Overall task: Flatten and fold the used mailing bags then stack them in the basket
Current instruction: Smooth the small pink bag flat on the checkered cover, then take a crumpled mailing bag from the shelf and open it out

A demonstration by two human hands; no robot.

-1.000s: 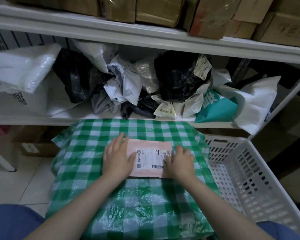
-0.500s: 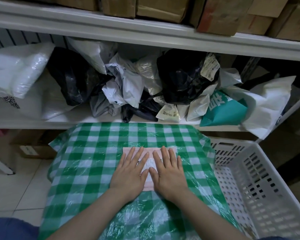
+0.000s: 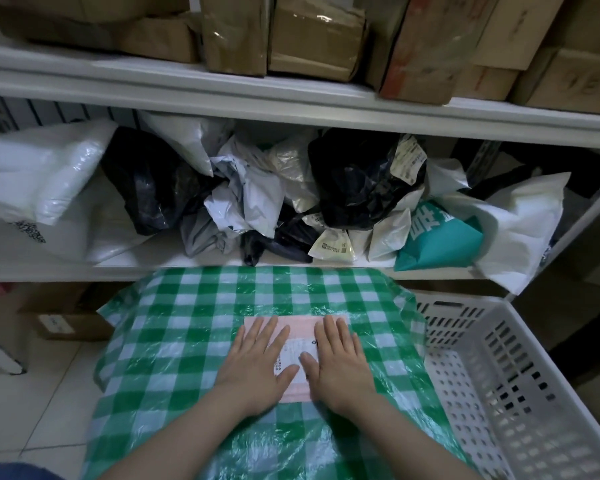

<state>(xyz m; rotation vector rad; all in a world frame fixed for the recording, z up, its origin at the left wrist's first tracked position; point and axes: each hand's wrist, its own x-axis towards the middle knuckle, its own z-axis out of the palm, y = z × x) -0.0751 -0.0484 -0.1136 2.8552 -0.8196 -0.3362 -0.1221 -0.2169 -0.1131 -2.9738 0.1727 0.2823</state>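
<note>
Pink and flat, the small plastic mailing bag [image 3: 301, 323] with a white paper label lies on the green and white checked plastic cloth [image 3: 187, 341] in front of me. My left hand [image 3: 257, 365] presses on its left side. My right hand [image 3: 343, 365] presses on its right side. All my fingers are straight and hold nothing. The white plastic basket with holes [image 3: 471, 382] sits just beside the cloth on my right. Crumpled black, white and teal bags [image 3: 257, 195] are piled on the white shelf [image 3: 174, 252] behind, under brown cardboard boxes [image 3: 316, 39].
</note>
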